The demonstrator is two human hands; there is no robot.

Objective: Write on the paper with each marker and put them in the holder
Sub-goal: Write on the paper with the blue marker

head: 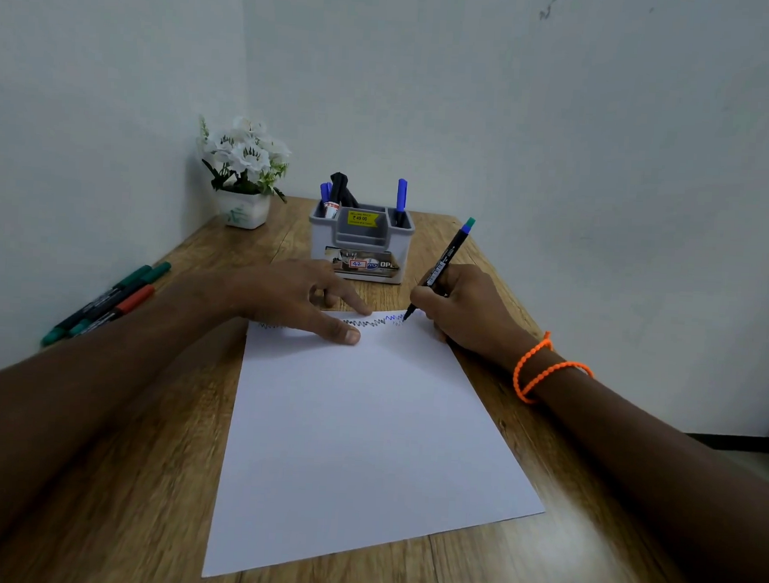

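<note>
While our right hand (459, 311) pinches a slim black marker with a green end cap (442, 266) right of the frame's centre, its tip touches the far right corner of the white rectangular sheet of paper (357, 437), at the end of a zigzag line of black and blue ink (372, 322) that runs along the sheet's far edge. We hold the marker tilted, cap end pointing up and away from us. Our left hand (302, 298) lies just left of centre with fingers straight and spread, fingertips pressing on the paper's far edge and gripping nothing. Two loops of orange beaded cord (543, 371) circle our right wrist.

Behind the hands, in the upper middle of the frame, stands a grey plastic compartment holder with a yellow price sticker (360, 245); blue-capped and black markers (334, 195) stand in its left compartment and one blue-capped marker (401, 198) in its right compartment. At the left edge of the frame, a cluster of green-capped and red-capped markers (106, 303) lies on the brown wood-grain table (150, 479). A white square pot of white artificial flowers (244, 172) sits in the table's far left corner.
</note>
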